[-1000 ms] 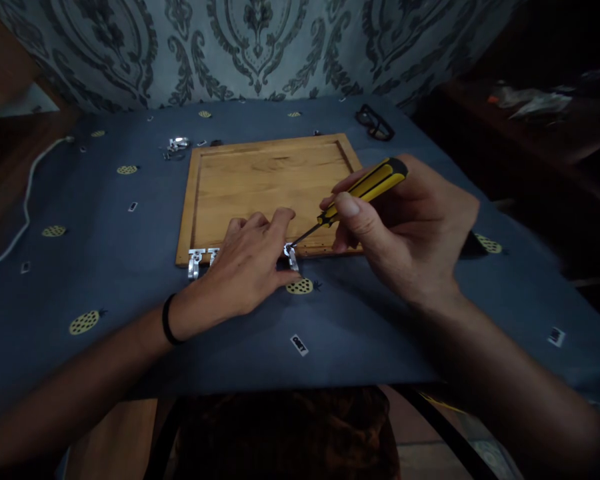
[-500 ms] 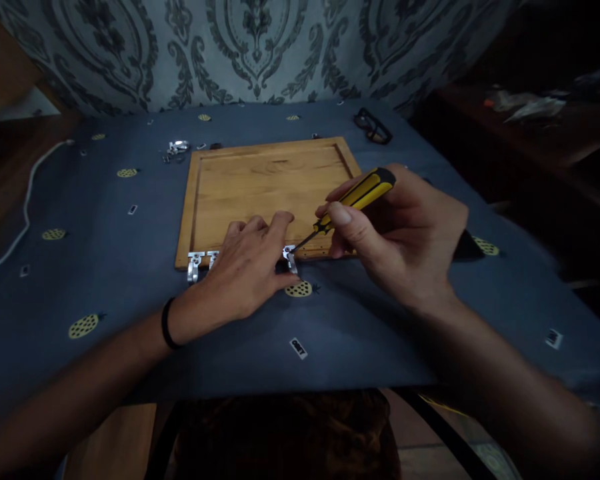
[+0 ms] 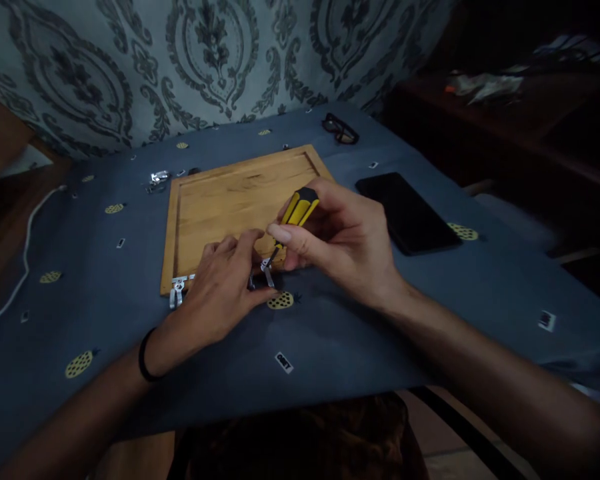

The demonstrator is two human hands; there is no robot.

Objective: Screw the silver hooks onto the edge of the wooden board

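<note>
A wooden panel [image 3: 230, 200] with a raised border lies on the cloth-covered table. Metal hinges sit along its near edge, one hinge [image 3: 177, 291] at the left corner and another [image 3: 267, 272] between my hands. My right hand [image 3: 347, 243] is closed around a yellow and black screwdriver [image 3: 300, 208], its tip down at the hinge between my hands. Across the near edge rests my left hand [image 3: 225, 283], fingers over the panel and thumb apart near that same hinge. It partly covers the hardware beneath.
Loose metal hardware [image 3: 159, 179] lies beyond the panel's left side. Glasses [image 3: 340, 129] are at the back right, and a black phone-like slab [image 3: 407, 213] lies right of the panel. A white cable [image 3: 29, 227] runs along the left.
The view has turned, so the panel appears further left and tilted, and the black slab shows fully. The screwdriver stands more upright, with its tip still at the hinge.
</note>
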